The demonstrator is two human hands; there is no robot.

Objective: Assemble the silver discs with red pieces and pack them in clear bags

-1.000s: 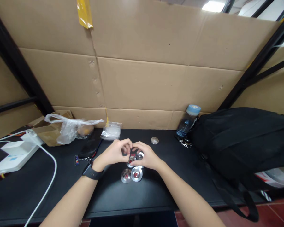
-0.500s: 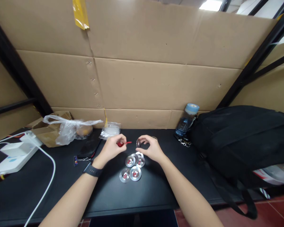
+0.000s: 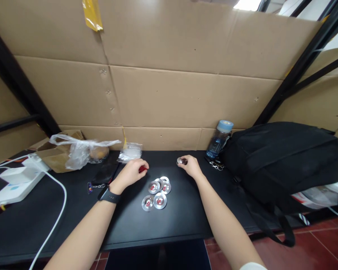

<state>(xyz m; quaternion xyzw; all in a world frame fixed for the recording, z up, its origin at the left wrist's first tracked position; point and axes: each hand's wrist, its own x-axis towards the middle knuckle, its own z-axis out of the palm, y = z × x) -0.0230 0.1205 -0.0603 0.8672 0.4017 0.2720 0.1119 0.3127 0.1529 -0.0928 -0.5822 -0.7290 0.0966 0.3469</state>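
Holds a small bright-red piece (image 3: 142, 169) in the curled fingers of the left hand (image 3: 132, 172), beyond and to the left of the cluster of round silver metal discs (image 3: 160, 201), some red at the centre. Pinches a shiny round disc (image 3: 180, 161) between thumb and fingers of the right hand (image 3: 190, 167), beyond the cluster and to its right, low over or on the smooth black tabletop (image 3: 186, 225); cannot tell if touching it, nor if only one piece. Lies, that disc, just at the right fingertips, on their left side, far closer to the right hand than to the left. Has no long axis, being round; for the red piece, mostly covered, cannot tell the axis. Leaves the cluster untouched, between both arms and nearer the body than either hand, with several discs overlapping at its far end and two side by side at the near end. Wears a black wristwatch (image 3: 109, 195) left of the cluster. Farther right of the cluster: a clear blue-capped bottle (image 3: 215, 142), then a large black fabric backpack (image 3: 284, 165).
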